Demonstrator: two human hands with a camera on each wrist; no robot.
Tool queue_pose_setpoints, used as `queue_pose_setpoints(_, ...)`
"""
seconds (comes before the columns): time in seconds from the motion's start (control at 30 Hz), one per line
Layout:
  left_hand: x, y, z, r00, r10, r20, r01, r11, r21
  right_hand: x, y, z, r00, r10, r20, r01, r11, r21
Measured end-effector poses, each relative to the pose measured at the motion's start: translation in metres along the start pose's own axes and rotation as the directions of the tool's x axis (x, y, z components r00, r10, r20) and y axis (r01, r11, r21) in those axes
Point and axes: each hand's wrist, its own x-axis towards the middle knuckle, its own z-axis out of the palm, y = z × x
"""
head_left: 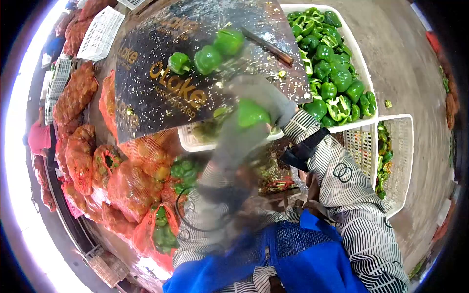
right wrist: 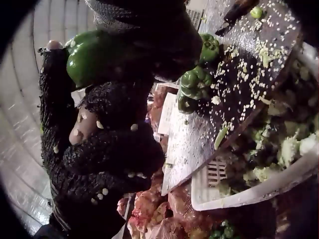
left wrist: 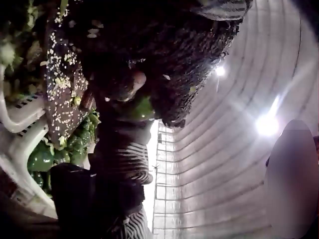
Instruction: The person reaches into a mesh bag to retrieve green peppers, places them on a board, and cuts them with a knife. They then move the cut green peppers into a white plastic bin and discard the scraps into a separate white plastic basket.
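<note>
In the head view a green pepper (head_left: 252, 113) is between both gloved hands. My left hand (head_left: 234, 136), motion-blurred, cups it from below and the left; in the right wrist view the left fingers (right wrist: 55, 67) lie along the pepper (right wrist: 92, 57). My right hand (head_left: 266, 95) bends over its upper right side; its fingers are blurred. The left wrist view shows a bare fingertip (left wrist: 138, 79) of the right hand beside the pepper (left wrist: 143, 108). Three green peppers, one of them the middle pepper (head_left: 207, 59), sit on the seed-strewn board (head_left: 151, 93) near a knife (head_left: 268, 46).
A white crate (head_left: 364, 63) of green peppers stands right of the board, with another crate (head_left: 408, 161) of pepper pieces below it. Under the board's near edge is a white tray (head_left: 188, 139) of scraps. Red mesh sacks (head_left: 132, 188) fill the left side.
</note>
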Motion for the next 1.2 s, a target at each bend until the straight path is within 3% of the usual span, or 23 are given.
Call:
queue_pose_setpoints(0.03, -0.003, 0.003, -0.006, 0.97, 0.236, 0.054, -0.24, 0.917, 0.318, -0.004, -0.005, 0.0, 0.999, -0.004, 0.041, 0.004, 1.0, 0.009)
queue_pose_setpoints(0.07, -0.006, 0.008, -0.006, 0.971, 0.234, 0.052, -0.238, 0.919, 0.315, -0.008, -0.01, 0.0, 0.997, -0.009, 0.079, 0.008, 1.0, 0.017)
queue_pose_setpoints(0.1, -0.011, 0.021, -0.004, 0.994, 0.111, 0.003, -0.108, 0.962, 0.25, -0.017, -0.034, 0.008, 0.984, 0.178, 0.028, -0.18, 0.969, 0.172)
queue_pose_setpoints(0.2, -0.013, 0.032, -0.003, 0.994, -0.108, -0.02, 0.11, 0.977, 0.182, -0.008, -0.015, 0.007, 0.975, 0.115, 0.188, -0.18, 0.908, 0.378)
queue_pose_setpoints(0.23, -0.014, 0.03, -0.003, 1.0, -0.019, 0.008, 0.017, 0.982, 0.19, -0.01, -0.018, 0.007, 0.993, -0.004, 0.114, -0.009, 0.994, 0.112)
queue_pose_setpoints(0.27, -0.016, 0.028, -0.002, 0.997, 0.07, 0.037, -0.076, 0.978, 0.195, -0.007, -0.011, 0.004, 0.994, 0.003, 0.111, -0.015, 0.993, 0.115)
queue_pose_setpoints(0.33, -0.018, 0.024, 0.0, 0.994, 0.096, 0.054, -0.104, 0.979, 0.174, 0.0, 0.006, -0.005, 0.866, -0.43, 0.254, 0.486, 0.844, -0.227)
queue_pose_setpoints(0.37, -0.018, 0.024, 0.0, 0.994, 0.098, 0.055, -0.105, 0.984, 0.141, 0.002, 0.001, 0.004, 0.957, 0.098, 0.272, -0.18, 0.938, 0.297)
queue_pose_setpoints(0.4, -0.017, 0.025, 0.0, 0.993, 0.103, 0.057, -0.109, 0.988, 0.109, -0.001, -0.005, 0.003, 0.958, 0.098, 0.269, -0.18, 0.937, 0.3)
queue_pose_setpoints(0.47, -0.017, 0.026, 0.001, 0.992, 0.108, 0.065, -0.113, 0.99, 0.078, -0.008, -0.015, -0.001, 0.97, -0.082, 0.227, 0.028, 0.972, 0.233)
queue_pose_setpoints(0.5, -0.017, 0.024, -0.001, 0.994, 0.059, 0.095, -0.062, 0.998, 0.029, 0.014, -0.013, 0.001, 0.697, -0.667, 0.262, 0.715, 0.628, -0.307)
queue_pose_setpoints(0.53, -0.015, 0.021, -0.002, 0.992, 0.013, 0.127, -0.011, 1.0, -0.018, 0.01, -0.009, -0.002, 0.697, -0.668, 0.261, 0.716, 0.627, -0.307)
queue_pose_setpoints(0.57, -0.011, 0.017, 0.001, 0.984, 0.146, 0.106, -0.131, 0.982, -0.133, 0.004, -0.006, -0.006, 0.885, -0.437, 0.159, 0.45, 0.891, -0.057)
queue_pose_setpoints(0.6, -0.009, 0.014, 0.003, 0.983, 0.149, 0.11, -0.135, 0.982, -0.132, 0.0, -0.003, -0.01, 0.981, -0.137, 0.138, 0.105, 0.97, 0.22)
queue_pose_setpoints(0.63, -0.007, 0.012, 0.004, 0.975, 0.202, 0.087, -0.213, 0.968, 0.134, 0.007, -0.001, -0.013, 0.986, -0.145, 0.083, 0.15, 0.987, -0.055)
queue_pose_setpoints(0.67, -0.006, 0.014, 0.007, 0.963, 0.259, 0.077, -0.268, 0.881, 0.39, 0.004, -0.006, -0.018, 0.986, -0.143, 0.081, 0.148, 0.987, -0.057)
queue_pose_setpoints(0.9, -0.007, 0.035, 0.022, 0.961, 0.262, -0.09, -0.156, 0.78, 0.607, -0.005, -0.02, -0.034, 1.0, 0.017, 0.002, -0.017, 0.995, -0.102)
queue_pose_setpoints(1.0, -0.005, 0.011, 0.018, 0.932, 0.292, -0.214, -0.173, 0.878, 0.446, -0.006, -0.024, -0.044, 0.992, -0.053, -0.116, 0.019, 0.961, -0.275)
queue_pose_setpoints(1.03, -0.004, 0.006, 0.012, 0.978, 0.011, -0.208, -0.093, 0.917, -0.388, -0.012, -0.049, -0.048, 0.967, 0.185, -0.175, -0.199, 0.978, -0.066)
queue_pose_setpoints(1.07, -0.004, 0.005, 0.01, 0.861, 0.407, -0.306, -0.406, 0.911, 0.069, -0.01, -0.048, -0.055, 0.969, 0.174, -0.178, -0.189, 0.98, -0.067)
queue_pose_setpoints(1.13, -0.007, 0.023, -0.001, 0.953, 0.109, -0.283, -0.138, 0.987, -0.083, -0.009, -0.042, -0.078, 0.937, 0.222, -0.27, -0.125, 0.934, 0.335)
queue_pose_setpoints(1.17, -0.013, 0.017, -0.01, 0.945, 0.081, -0.316, -0.19, 0.925, -0.33, -0.013, -0.04, -0.085, 0.912, 0.252, -0.323, -0.133, 0.927, 0.35)
queue_pose_setpoints(1.2, -0.013, 0.023, -0.017, 0.952, 0.067, -0.299, -0.06, 0.998, 0.035, -0.015, -0.025, -0.096, 0.906, 0.24, -0.348, -0.118, 0.935, 0.336)
